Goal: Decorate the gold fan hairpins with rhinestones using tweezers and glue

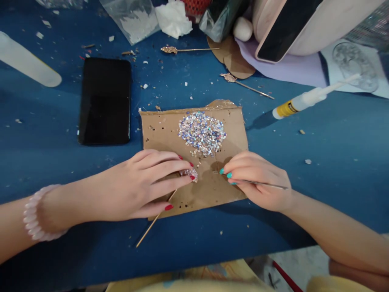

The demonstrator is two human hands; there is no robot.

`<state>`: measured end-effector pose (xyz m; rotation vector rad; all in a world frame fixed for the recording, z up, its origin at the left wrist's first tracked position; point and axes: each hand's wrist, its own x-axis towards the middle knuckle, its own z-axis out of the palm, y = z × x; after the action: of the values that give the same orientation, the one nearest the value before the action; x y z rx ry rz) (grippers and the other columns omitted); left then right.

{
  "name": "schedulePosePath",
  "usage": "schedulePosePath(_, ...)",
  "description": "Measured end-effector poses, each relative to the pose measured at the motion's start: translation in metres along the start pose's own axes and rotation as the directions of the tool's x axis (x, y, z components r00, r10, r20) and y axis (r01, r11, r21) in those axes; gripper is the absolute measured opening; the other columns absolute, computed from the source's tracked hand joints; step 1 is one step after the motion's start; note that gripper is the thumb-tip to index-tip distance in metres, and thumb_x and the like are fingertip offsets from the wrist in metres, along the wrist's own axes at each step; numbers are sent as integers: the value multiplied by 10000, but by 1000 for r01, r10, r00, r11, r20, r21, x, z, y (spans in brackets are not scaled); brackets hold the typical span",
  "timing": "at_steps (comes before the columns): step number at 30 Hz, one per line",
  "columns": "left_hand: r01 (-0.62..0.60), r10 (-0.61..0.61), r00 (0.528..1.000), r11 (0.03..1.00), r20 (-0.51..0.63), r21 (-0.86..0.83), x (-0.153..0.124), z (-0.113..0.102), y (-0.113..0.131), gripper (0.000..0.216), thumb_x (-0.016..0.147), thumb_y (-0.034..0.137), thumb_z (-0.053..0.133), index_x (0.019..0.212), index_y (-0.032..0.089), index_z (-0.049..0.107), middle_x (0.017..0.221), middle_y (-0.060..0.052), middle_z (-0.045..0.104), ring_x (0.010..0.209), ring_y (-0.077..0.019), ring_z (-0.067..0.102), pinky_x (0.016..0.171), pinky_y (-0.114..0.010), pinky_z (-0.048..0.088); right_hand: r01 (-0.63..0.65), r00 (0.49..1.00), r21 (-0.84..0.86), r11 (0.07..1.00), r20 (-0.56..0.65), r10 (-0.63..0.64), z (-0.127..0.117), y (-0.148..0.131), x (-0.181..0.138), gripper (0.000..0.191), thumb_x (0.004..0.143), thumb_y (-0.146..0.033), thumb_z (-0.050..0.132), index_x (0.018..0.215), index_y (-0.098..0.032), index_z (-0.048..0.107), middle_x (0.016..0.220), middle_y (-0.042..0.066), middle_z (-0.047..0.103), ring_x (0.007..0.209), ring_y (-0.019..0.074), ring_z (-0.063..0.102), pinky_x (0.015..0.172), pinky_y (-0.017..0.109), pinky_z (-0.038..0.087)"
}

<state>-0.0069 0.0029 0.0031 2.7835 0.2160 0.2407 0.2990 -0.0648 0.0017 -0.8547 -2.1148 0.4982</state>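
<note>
My left hand (146, 182) lies low over the cardboard with its fingers stretched forward. Its fingertips press on the sparkly head (190, 173) of a hair stick, holding it down, and partly cover it. The thin gold shaft (152, 227) runs out beneath the thumb, past the cardboard's edge. My right hand (258, 178) pinches a slim metal tool (270, 185), whose narrow tip is just above the cardboard; its exact kind is unclear. A heap of shiny, multicoloured chips (202, 132) rests on the piece of cardboard (237, 142), above both hands.
A black phone (105, 101) lies to the left. Two more hair sticks, one upper (170, 50) and one lower (231, 78), lie at the back. On the right stands a glue bottle (288, 107). A second phone (285, 28) leans at the back among bags and paper.
</note>
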Motion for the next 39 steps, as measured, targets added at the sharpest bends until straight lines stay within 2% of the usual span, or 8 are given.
schedulePosePath(14, -3, 3, 1000, 1000, -6, -9, 0, 0, 0, 455, 1037, 322, 481, 1472, 189, 483, 1491, -95, 560, 1383, -288, 474, 1170, -404, 346, 1, 1000, 2, 1000, 13, -1, -1, 0, 1, 137, 931, -74, 630, 1006, -188, 647, 873, 75, 753, 786, 174, 731, 711, 348, 633)
schedulePosePath(20, 0, 0, 1000, 1000, -9, -10, -1, 0, 0, 469, 1021, 328, 506, 1469, 192, 487, 1482, -101, 565, 1373, -296, 489, 1168, -410, 365, 11, 1000, 15, 1000, 15, -12, -1, 0, 2, 109, 924, -56, 637, 976, -151, 644, 864, 94, 748, 799, 173, 726, 719, 340, 631)
schedulePosePath(39, -16, 16, 1000, 1000, -25, -4, 0, 2, -1, 462, 1065, 330, 437, 1490, 151, 459, 1479, -120, 549, 1379, -291, 452, 1154, -414, 340, 13, 1000, 21, 1000, 21, -14, -1, 1, 1, 115, 917, -37, 638, 967, -140, 634, 859, 103, 743, 806, 176, 719, 729, 345, 622)
